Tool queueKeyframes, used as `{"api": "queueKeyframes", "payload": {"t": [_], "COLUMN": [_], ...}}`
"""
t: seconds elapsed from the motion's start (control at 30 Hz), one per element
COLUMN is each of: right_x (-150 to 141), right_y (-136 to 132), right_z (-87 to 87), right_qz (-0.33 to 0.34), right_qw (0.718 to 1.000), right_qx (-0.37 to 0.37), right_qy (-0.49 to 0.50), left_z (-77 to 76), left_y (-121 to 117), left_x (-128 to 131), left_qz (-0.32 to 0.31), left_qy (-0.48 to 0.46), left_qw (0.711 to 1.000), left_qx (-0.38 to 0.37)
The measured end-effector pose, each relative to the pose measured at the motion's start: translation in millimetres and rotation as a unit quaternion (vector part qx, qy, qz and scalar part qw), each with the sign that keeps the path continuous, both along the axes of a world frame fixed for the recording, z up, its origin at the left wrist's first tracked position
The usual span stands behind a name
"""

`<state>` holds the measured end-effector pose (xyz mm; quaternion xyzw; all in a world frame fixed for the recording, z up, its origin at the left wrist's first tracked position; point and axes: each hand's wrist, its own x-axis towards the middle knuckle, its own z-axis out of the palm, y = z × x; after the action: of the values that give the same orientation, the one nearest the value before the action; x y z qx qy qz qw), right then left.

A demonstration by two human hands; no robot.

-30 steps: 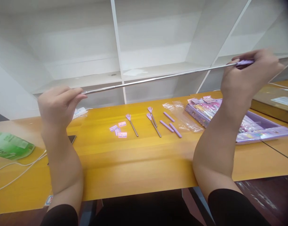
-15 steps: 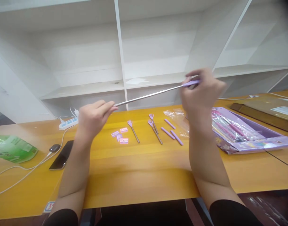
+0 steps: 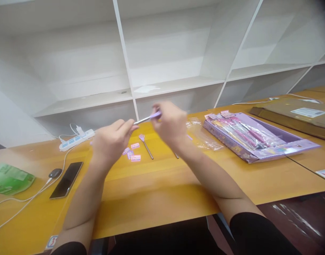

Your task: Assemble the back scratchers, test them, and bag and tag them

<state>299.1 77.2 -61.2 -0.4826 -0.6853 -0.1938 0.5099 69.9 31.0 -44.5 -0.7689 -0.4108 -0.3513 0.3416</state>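
Note:
Both hands hold one telescopic back scratcher (image 3: 143, 120) above the table. My left hand (image 3: 112, 140) is closed round its lower end. My right hand (image 3: 171, 122), slightly blurred, is closed at its purple head. A short length of silver rod shows between them. Below lies another back scratcher (image 3: 147, 147) with a purple claw head and metal shaft, beside several small pink and purple cards (image 3: 135, 158). The tip of a further metal shaft (image 3: 176, 155) shows under my right forearm, which hides the rest of it.
A purple box (image 3: 247, 156) with plastic-wrapped back scratchers stands to the right, with clear plastic wrappers (image 3: 207, 140) beside it. A cardboard box (image 3: 297, 113) lies behind. On the left are a phone (image 3: 66, 180), a power strip (image 3: 77, 139), cables and a green pouch (image 3: 11, 179).
My right hand has come left toward my left hand, and the back scratcher's rod has shortened from long to short. The camera view has turned somewhat right.

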Motion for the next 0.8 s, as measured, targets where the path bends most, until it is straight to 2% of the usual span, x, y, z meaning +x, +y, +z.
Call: {"api": "queueKeyframes", "payload": {"t": [0.13, 0.27, 0.33, 0.43, 0.5, 0.53, 0.6, 0.63, 0.7, 0.8], "right_x": [-23.9, -17.4, -9.5, 8.6, 28.2, 40.3, 67.9, 82.2, 108.6, 137.6], "right_y": [-18.0, -19.2, -16.7, -8.8, 1.9, 9.7, 30.4, 43.1, 70.6, 107.4], "right_z": [-1.8, 5.0, 8.6, 14.0, 18.0, 19.7, 20.7, 19.1, 10.3, -16.5], "right_qz": [0.031, 0.041, 0.069, 0.197, 0.281, 0.298, 0.254, 0.200, 0.038, -0.120], "right_qw": [0.994, 0.984, 0.977, 0.952, 0.917, 0.897, 0.862, 0.843, 0.811, 0.790], "right_qx": [-0.077, -0.128, -0.155, -0.189, -0.245, -0.291, -0.410, -0.473, -0.566, -0.585], "right_qy": [-0.077, -0.118, -0.130, -0.137, -0.141, -0.146, -0.154, -0.159, -0.143, -0.136], "left_z": [-6.5, -7.4, -6.6, -2.9, 1.4, 3.8, 8.7, 10.8, 14.0, 15.9], "left_y": [3.2, 10.4, 12.7, 13.6, 12.7, 11.8, 9.4, 8.1, 5.8, 3.9], "left_x": [6.9, 1.6, -0.5, -3.2, -5.7, -7.2, -10.1, -11.3, -12.8, -13.2], "left_qz": [-0.027, -0.037, -0.030, -0.020, -0.011, -0.006, 0.001, 0.003, 0.006, 0.008], "left_qy": [-0.009, -0.015, -0.017, -0.015, -0.018, -0.023, -0.038, -0.044, -0.049, -0.051], "left_qw": [0.999, 0.996, 0.993, 0.985, 0.976, 0.971, 0.966, 0.965, 0.963, 0.958], "left_qx": [-0.034, -0.080, -0.110, -0.170, -0.218, -0.237, -0.255, -0.259, -0.264, -0.281]}}
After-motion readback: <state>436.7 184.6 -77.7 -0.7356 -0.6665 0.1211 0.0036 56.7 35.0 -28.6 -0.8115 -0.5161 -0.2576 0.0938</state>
